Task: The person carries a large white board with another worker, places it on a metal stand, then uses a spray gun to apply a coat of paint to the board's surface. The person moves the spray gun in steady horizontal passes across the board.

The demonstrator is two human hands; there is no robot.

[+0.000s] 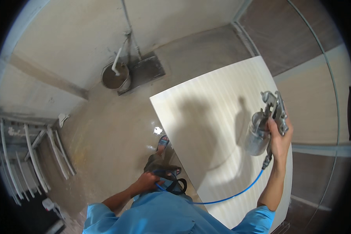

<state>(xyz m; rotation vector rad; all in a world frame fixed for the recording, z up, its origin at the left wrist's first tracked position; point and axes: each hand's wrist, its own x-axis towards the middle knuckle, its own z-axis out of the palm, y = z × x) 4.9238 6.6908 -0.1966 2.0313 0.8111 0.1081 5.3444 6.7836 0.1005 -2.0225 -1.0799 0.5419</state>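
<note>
My right hand [281,144] is wrapped around a metal spray gun [270,102], raised over the right side of a large pale panel [230,80]. A clear, cloudy cup [257,138] hangs below the gun. From the gun's handle a blue air hose [238,194] curves over the panel and back to my waist. There my left hand [147,182] closes on a part of the hose, beside a black strap loop [180,188]. The panel's grain shows as faint pale stripes, with shadows of me and the gun across it.
A bucket [123,84] with a white pipe in it stands by the far wall, next to a dark flat board [150,68]. White metal racks [33,156] stand at left. A thin hose or cable [327,58] runs down the right wall.
</note>
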